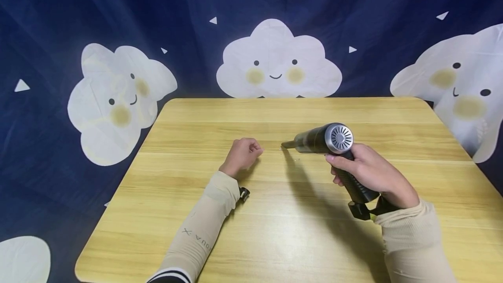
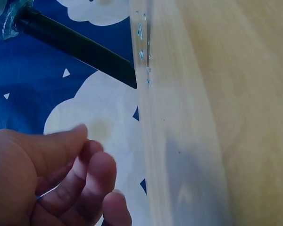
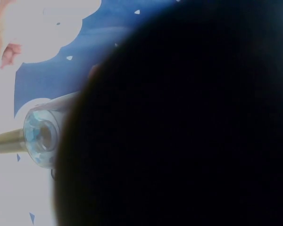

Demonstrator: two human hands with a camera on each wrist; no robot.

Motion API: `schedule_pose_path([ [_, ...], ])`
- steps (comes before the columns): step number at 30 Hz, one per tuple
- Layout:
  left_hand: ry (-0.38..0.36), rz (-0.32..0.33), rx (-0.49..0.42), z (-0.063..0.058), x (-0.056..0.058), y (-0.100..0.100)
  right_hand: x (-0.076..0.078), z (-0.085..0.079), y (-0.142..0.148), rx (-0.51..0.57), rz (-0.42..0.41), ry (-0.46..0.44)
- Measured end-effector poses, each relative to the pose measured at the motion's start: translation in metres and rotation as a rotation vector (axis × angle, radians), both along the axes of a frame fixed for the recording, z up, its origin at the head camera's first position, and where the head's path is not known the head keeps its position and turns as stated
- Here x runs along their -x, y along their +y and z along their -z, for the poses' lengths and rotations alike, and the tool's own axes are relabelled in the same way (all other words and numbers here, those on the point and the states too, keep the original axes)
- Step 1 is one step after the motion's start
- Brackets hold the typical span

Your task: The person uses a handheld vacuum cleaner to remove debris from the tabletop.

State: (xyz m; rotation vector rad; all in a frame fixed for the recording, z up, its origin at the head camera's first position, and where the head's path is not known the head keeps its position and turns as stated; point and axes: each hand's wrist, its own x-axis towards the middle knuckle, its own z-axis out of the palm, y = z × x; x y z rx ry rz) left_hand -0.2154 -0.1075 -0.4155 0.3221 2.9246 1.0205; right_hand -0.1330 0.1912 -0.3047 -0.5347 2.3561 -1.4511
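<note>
Right hand [image 1: 371,171]: one, fingers wrapped around the handle of a handheld vacuum [image 1: 314,140], dark, with a silver vented cap above the grip. Nozzle [image 1: 289,144]: black, slanting down from the right hand toward the left; whether it touches the table cannot be told. Clear chamber [image 3: 40,153]: left of the right hand, behind the nozzle, bluish pieces inside. Left hand [image 1: 241,154]: one, released, fingers loosely bent, near the nozzle tip. Small shiny bits [image 2: 140,32]: several, between the hands, near the tip. Wooden table [image 1: 157,213]: beneath both hands. Navy backdrop [image 1: 192,25]: beyond the hands, printed with smiling white clouds.
</note>
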Motion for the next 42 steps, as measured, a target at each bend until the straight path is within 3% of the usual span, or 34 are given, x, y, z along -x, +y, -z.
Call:
schedule_pose_path([
  [21, 0.004, 0.044, -0.003, -0.0025, 0.0008, -0.0009, 0.0001, 0.0011, -0.0015, -0.023, -0.003, 0.004],
  [29, -0.029, 0.027, -0.011, -0.0030, 0.0009, 0.0010, 0.0005, 0.0023, -0.0021, -0.035, -0.002, 0.014],
  [42, -0.007, 0.021, -0.004, -0.0027, -0.0004, 0.0015, 0.0011, 0.0019, -0.0040, -0.042, -0.005, 0.020],
])
